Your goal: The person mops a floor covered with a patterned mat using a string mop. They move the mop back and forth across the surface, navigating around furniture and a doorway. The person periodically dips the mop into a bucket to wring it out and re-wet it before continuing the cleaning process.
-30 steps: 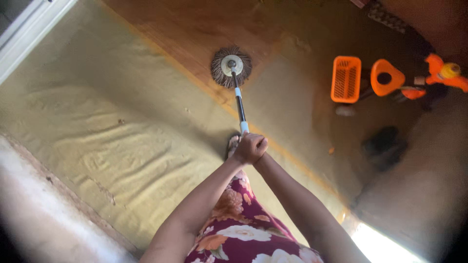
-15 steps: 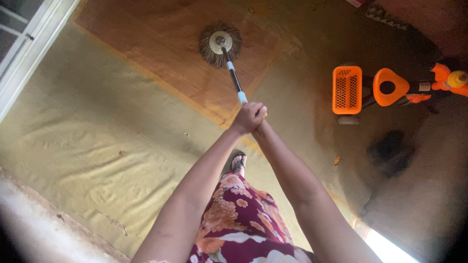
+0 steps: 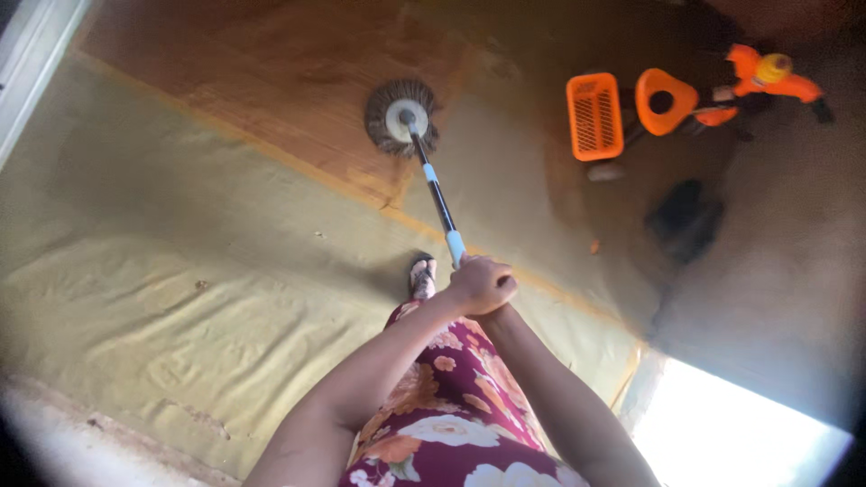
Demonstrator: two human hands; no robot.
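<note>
A round brown mop head (image 3: 400, 118) with a pale disc in its middle rests on the reddish-brown patch of floor (image 3: 271, 81). Its thin black and white handle (image 3: 439, 206) runs down toward me. My left hand (image 3: 475, 281) is wrapped around the top of the handle. My right hand (image 3: 499, 302) is clasped right beneath it, mostly hidden by the left. My foot in a sandal (image 3: 422, 275) stands just left of the hands, over the yellow-green floor covering (image 3: 180, 271).
An orange slatted basket (image 3: 594, 116), an orange triangular seat (image 3: 666, 97) and an orange toy vehicle part (image 3: 767, 74) sit at the upper right. A dark object (image 3: 684, 219) lies below them. A white frame (image 3: 27, 63) runs along the upper left. Bright light falls at the lower right.
The mop head has been pulled back toward me across the brown patch, and my clasped hands have dropped lower and nearer my body. The view has swung left.
</note>
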